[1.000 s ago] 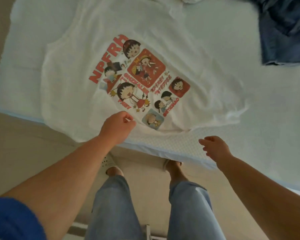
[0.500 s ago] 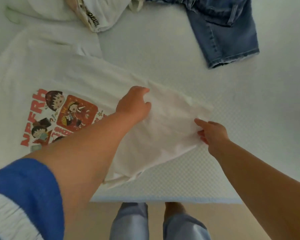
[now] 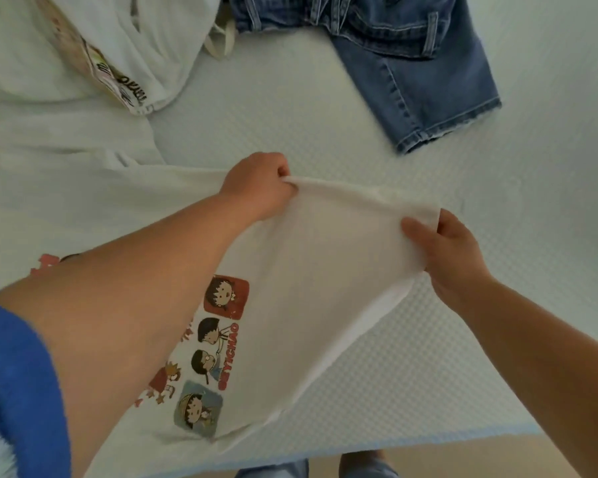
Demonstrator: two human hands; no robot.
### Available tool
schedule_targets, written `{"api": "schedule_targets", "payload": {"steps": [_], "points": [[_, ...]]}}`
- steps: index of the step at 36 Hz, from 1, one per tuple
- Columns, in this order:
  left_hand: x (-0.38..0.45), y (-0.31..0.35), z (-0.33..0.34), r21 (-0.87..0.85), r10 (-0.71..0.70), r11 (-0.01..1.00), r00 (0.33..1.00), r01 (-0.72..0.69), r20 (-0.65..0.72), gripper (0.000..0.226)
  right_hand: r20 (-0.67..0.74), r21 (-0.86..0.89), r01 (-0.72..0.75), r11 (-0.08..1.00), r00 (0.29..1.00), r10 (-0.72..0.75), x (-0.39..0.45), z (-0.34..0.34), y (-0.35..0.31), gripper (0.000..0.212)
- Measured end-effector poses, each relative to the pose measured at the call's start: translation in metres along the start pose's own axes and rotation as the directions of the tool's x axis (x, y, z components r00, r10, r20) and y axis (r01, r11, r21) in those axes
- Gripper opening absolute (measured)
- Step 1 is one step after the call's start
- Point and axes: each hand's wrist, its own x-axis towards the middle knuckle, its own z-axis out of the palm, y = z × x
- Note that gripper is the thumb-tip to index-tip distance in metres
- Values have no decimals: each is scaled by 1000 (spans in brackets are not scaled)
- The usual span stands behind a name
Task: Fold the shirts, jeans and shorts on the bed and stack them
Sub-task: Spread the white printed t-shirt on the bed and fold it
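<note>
Both hands, left hand [image 3: 256, 184] and right hand [image 3: 446, 251], pinch the white shirt's [image 3: 325, 270] raised edge.

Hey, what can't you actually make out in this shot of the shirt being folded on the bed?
All in the head view:
- White cartoon-print T-shirt: the left forearm covers part of the print.
- Blue denim shorts: waist cut off by the top edge.
- Crumpled white printed garment: bunched and cropped; its type is unclear.
- Left hand: fingertips hidden in the fabric.
</note>
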Motion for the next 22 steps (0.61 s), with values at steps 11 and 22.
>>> {"api": "schedule_targets", "payload": {"steps": [11,22], "points": [[49,21,-18,28,-108,994,993,110,-47,35,-59,-356,261,897,952,-300,64,28,-60,15],[52,113,-12,-146,158,982,934,-117,319,12,55,-101,262,960,965,-258,54,24,-51,19]]}}
